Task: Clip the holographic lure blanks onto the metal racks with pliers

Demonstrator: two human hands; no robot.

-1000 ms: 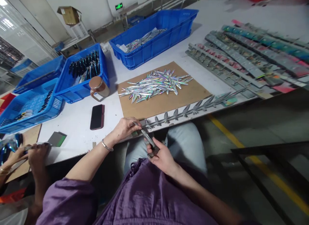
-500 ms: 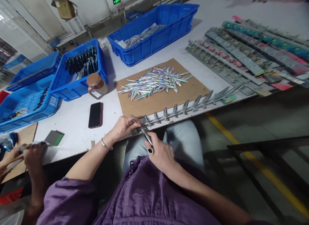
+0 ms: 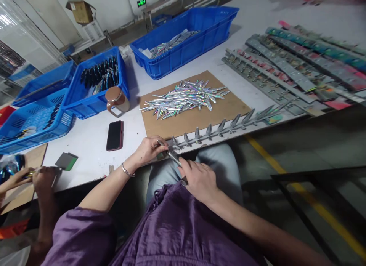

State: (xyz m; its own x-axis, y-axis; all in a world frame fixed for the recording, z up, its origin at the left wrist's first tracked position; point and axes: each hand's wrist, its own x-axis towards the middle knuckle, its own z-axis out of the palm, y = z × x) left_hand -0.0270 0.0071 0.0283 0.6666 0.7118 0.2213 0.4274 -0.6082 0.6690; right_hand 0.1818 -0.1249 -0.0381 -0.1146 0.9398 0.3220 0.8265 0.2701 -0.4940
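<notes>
At the near table edge lies a long metal rack [image 3: 214, 135] with several upright grey, leaf-shaped pieces along it. My left hand [image 3: 149, 148] is closed at the rack's left end, its fingers pinching a small silvery piece [image 3: 160, 143]. My right hand [image 3: 198, 178] is wrapped round a metal hand tool [image 3: 174, 157], whose tip meets the rack end beside my left fingers. Beyond the rack, a pile of shiny silver lure-shaped pieces [image 3: 185, 98] rests on brown cardboard [image 3: 228, 108].
Blue bins [image 3: 183, 54] stand along the back and left. A brown mug [image 3: 117, 102] and a phone [image 3: 114, 135] sit left of the cardboard. More racks [image 3: 280, 64] lie at the right. Another person's hands [image 3: 42, 178] work at the far left.
My right hand has turned and shifted slightly right, now covering more of the tool's handle, which lies flatter. My left hand stays at the rack end. The view has shifted slightly.
</notes>
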